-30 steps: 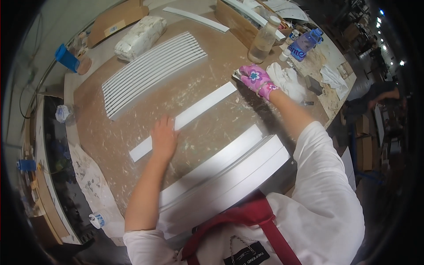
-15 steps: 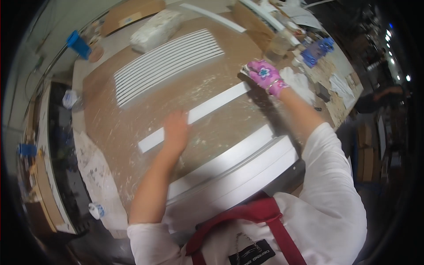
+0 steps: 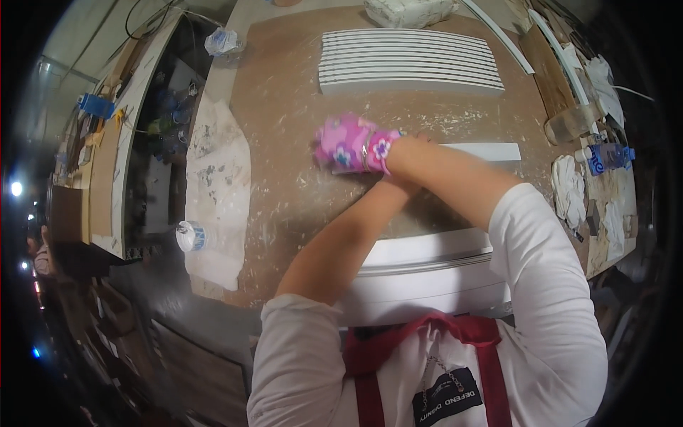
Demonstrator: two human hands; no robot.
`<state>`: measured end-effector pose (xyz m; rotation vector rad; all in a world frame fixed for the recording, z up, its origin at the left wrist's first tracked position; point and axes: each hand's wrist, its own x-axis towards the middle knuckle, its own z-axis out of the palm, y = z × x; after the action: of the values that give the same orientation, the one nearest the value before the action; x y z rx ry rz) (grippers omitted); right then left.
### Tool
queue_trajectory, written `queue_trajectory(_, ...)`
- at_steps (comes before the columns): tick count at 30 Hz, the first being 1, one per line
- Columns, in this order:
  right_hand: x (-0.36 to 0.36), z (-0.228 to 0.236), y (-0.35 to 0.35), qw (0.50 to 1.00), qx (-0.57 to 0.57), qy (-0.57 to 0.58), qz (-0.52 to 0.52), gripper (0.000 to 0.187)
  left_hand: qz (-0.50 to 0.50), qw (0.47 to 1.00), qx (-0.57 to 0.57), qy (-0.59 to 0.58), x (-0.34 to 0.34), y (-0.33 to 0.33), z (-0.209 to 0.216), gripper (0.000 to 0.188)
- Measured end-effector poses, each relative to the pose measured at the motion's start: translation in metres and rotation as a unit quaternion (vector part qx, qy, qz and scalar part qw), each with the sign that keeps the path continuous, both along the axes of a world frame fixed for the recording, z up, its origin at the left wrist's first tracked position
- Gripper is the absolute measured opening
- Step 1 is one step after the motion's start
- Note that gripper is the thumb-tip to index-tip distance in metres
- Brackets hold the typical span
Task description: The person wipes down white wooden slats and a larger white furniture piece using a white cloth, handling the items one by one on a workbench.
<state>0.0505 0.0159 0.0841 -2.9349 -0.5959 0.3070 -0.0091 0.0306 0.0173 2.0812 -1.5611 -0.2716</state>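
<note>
hands, gloved right [image 3: 346,145] and bare left [image 3: 422,137], at white strip [image 3: 491,151], openness and grip unclear; white-lettered black label [image 3: 447,398]

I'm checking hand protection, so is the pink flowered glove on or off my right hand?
On. The pink flowered glove covers the right hand up to the wrist, with bare forearm showing above it.

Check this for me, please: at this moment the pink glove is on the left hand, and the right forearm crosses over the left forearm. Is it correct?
Not quite; the hand is wrong. The head view shows the pink glove on the right hand. The right forearm does cross over the left forearm.
</note>
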Motion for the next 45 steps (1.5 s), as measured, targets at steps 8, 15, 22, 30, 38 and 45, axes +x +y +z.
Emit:
queue_trajectory(8,-0.03,0.035,-0.098,0.98,0.137,-0.122,-0.071,0.036,0.01,0.996,0.089,-0.026,0.02,-0.012,0.026,0.025)
queue_trajectory(15,-0.045,0.072,-0.108,0.943,0.279,-0.084,-0.163,0.039,0.093,0.988,-0.017,-0.124,0.03,-0.035,0.008,0.025)
queue_trajectory(22,-0.008,0.038,0.002,0.98,0.123,0.11,-0.112,0.015,0.086,0.994,-0.034,-0.061,0.027,-0.023,-0.007,0.045)
queue_trajectory(30,0.017,0.029,-0.065,0.986,-0.043,-0.105,-0.126,0.024,0.113,0.984,-0.083,-0.113,0.033,-0.03,-0.034,0.031)
queue_trajectory(38,-0.22,0.022,-0.297,0.726,0.351,-0.118,-0.579,0.035,0.078,0.991,-0.047,-0.099,0.028,-0.02,-0.003,0.047)
queue_trajectory(45,-0.249,-0.002,-0.278,0.819,0.158,-0.084,-0.545,0.042,0.034,0.99,-0.066,-0.12,0.028,-0.031,-0.007,0.043)
